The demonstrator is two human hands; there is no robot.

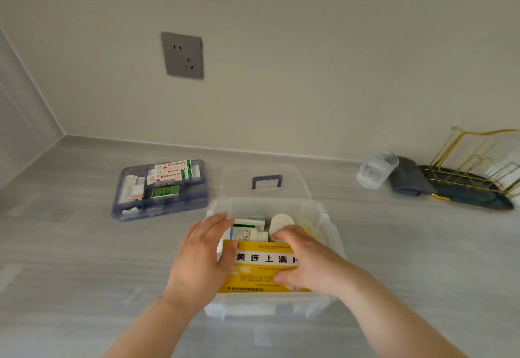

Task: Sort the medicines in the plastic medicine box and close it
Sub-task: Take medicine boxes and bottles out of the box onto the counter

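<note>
You wore the single wide-angle camera on your head. It looked forward and down, close above the box (335, 245), and faced the wall (309, 76) across the counter (84, 259).

Both forearms reach forward. The left grip (201, 256) lies flat, fingers straight. The right grip (306, 259) pinches a yellow carton (264, 273).

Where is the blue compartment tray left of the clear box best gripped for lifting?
Grip the blue tray by its rim at both ends, left hand on the left, right hand on the right, from the sides. It lies flat, open-topped, with loose packets in its compartments, so a level lift probably suits.
</note>
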